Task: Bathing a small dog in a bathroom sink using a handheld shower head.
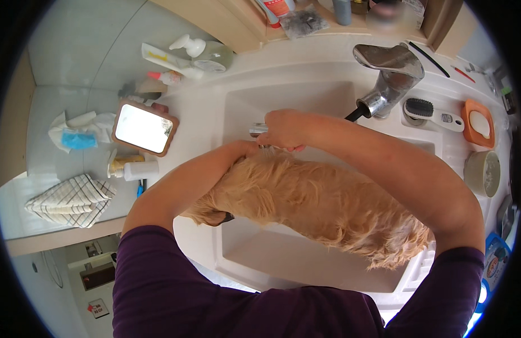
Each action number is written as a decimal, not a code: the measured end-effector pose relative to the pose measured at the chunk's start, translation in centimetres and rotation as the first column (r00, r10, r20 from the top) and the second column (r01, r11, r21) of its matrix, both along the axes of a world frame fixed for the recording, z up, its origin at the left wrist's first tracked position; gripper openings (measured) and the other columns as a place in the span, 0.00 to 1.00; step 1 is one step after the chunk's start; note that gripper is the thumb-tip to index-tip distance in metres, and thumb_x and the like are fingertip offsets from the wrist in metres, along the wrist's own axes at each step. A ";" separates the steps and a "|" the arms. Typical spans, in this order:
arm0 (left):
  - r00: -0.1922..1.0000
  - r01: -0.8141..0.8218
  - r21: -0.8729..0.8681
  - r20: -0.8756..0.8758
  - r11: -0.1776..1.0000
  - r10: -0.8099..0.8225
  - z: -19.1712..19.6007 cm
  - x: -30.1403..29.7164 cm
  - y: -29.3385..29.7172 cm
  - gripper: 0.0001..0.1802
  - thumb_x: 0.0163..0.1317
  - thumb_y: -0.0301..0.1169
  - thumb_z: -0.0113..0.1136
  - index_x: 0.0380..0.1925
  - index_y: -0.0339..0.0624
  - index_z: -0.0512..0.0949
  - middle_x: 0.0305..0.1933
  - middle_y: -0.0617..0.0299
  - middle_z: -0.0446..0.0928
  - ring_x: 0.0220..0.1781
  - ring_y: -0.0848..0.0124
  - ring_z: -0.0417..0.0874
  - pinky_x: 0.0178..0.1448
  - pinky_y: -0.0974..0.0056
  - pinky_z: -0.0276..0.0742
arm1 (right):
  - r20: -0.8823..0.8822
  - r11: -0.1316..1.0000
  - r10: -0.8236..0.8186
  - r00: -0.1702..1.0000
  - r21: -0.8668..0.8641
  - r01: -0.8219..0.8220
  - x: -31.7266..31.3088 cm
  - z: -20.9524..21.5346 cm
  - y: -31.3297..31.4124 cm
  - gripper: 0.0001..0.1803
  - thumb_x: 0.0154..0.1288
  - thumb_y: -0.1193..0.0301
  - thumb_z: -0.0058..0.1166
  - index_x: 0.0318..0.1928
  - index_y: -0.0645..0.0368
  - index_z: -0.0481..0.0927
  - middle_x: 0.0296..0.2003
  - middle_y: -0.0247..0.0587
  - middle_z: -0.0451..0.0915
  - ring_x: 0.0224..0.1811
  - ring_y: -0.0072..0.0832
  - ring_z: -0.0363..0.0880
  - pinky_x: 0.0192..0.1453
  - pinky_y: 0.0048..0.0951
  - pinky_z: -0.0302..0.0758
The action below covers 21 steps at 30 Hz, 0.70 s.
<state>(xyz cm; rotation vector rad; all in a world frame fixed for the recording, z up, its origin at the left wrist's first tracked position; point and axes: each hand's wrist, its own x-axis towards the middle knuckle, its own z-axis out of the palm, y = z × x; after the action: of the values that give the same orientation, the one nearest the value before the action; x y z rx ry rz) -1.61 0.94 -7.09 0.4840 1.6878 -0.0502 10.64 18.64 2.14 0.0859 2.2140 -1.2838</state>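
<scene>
A golden, long-haired dog (305,197) stands or lies across the white sink (283,96), its head end at the left and its fur looking wet. My right hand (284,129) is closed round a chrome pull-out spray head (257,130) just above the dog's far side. Fine water streams show below it. My left hand (250,150) rests against the fur behind the dog's head, with its fingers mostly hidden. From the chrome faucet (393,73), a black hose (356,114) runs behind my right forearm.
Right of the faucet are a bristle brush (420,108), an orange soap dish (479,123) and a round cup (483,173). On the left side stand a framed mirror (145,127), a pump bottle (212,55) and a checked cloth (72,201). A blue package (496,265) sits at far right.
</scene>
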 end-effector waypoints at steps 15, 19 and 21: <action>0.962 0.272 0.023 0.021 0.962 -0.273 -3.1 1.2 0.8 0.24 0.58 0.46 0.62 0.52 0.47 0.79 0.58 0.58 0.76 0.56 0.67 0.74 0.59 0.59 0.67 | -0.090 0.996 -0.070 0.993 0.054 0.075 1.0 -0.2 -0.4 0.18 0.59 0.62 0.52 0.22 0.65 0.80 0.17 0.43 0.79 0.19 0.35 0.80 0.27 0.36 0.79; 0.933 0.358 0.014 0.023 0.934 -0.358 -3.2 0.9 0.7 0.24 0.58 0.46 0.62 0.53 0.48 0.79 0.59 0.58 0.75 0.58 0.67 0.73 0.61 0.59 0.66 | -0.095 0.990 -0.137 0.986 0.018 0.139 1.0 -0.2 -0.2 0.18 0.59 0.62 0.52 0.21 0.63 0.80 0.16 0.44 0.79 0.19 0.36 0.80 0.28 0.36 0.78; 0.918 0.396 0.014 0.023 0.918 -0.397 -4.1 1.5 2.5 0.24 0.58 0.46 0.62 0.53 0.48 0.79 0.60 0.58 0.75 0.59 0.67 0.73 0.61 0.59 0.65 | -0.116 0.993 -0.114 0.987 0.029 0.118 0.8 -0.4 -0.2 0.18 0.59 0.61 0.52 0.21 0.63 0.80 0.16 0.43 0.79 0.19 0.36 0.80 0.28 0.36 0.78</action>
<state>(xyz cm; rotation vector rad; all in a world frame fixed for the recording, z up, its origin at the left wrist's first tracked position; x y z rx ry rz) -0.10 3.45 -11.19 0.8262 1.5425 -0.3316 11.43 18.48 1.79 0.1613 2.3604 -1.3412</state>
